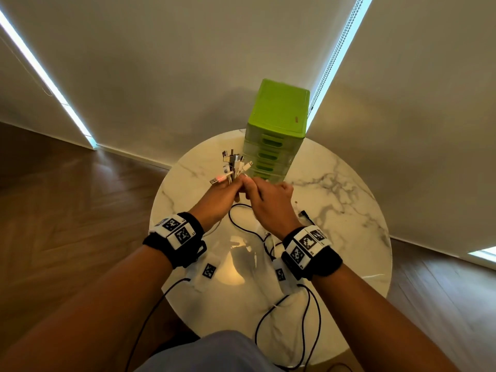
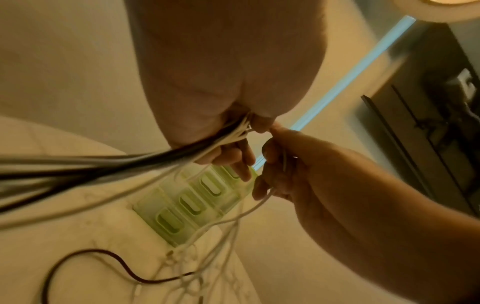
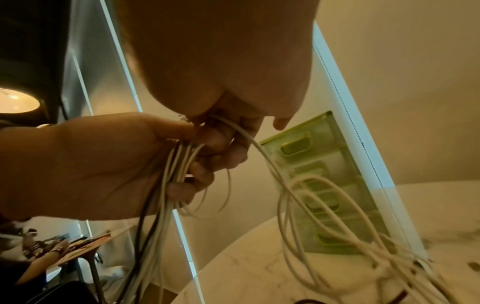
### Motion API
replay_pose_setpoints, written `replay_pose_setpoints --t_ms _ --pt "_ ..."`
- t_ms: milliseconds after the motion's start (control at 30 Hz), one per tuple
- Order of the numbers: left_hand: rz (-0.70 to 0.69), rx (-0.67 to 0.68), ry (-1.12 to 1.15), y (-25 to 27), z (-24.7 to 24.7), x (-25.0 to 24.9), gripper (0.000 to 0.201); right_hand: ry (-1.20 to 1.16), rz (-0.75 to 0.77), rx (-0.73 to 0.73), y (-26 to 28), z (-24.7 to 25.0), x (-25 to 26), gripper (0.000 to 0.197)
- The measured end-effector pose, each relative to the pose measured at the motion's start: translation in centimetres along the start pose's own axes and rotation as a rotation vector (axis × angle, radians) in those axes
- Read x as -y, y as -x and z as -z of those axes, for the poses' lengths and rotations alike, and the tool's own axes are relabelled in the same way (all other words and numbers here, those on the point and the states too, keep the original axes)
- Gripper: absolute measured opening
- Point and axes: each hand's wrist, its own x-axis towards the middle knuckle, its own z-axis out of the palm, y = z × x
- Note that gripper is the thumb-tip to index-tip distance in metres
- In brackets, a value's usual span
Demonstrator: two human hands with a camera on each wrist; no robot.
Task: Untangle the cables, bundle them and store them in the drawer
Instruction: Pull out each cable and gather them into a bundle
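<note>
My left hand [image 1: 224,196] grips a bunch of white and black cables [image 3: 176,164] above the round marble table [image 1: 349,210]; their USB plug ends [image 1: 233,165] fan upward out of the fist. My right hand [image 1: 268,202] touches the left one and pinches a single white cable [image 2: 262,202] that hangs down. The loose lengths trail onto the table as white loops [image 3: 324,216] and a black strand [image 1: 241,224]. A green drawer tower [image 1: 277,130] with several shut drawers stands right behind the hands.
The table's rim [image 1: 161,205] lies just left of my left hand, with wooden floor [image 1: 67,210] below. Black wrist-camera leads [image 1: 303,318] hang over the near table edge. A wall with roller blinds [image 1: 174,76] rises behind the drawer tower.
</note>
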Motion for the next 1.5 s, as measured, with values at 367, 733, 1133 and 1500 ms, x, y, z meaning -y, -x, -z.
replay_pose_setpoints --t_ms 367,733,1133,1500 --pt "-0.117 -0.124 0.378 -1.5 1.1 -1.8 0.036 -0.545 -0.063 0.395 2.9 -1.4 -2.1 0.051" --pt "-0.266 -0.205 0.468 -2.5 6.3 -4.8 0.037 -0.210 -0.159 0.366 4.7 -1.6 -9.7 0.038" --pt "-0.075 0.044 -0.075 0.8 1.0 -1.6 0.017 -0.235 -0.015 0.267 0.1 2.1 -3.0 0.043" --pt "-0.126 0.060 -0.103 1.0 1.9 -1.6 0.019 -0.338 -0.048 0.559 0.5 0.6 -3.8 0.033"
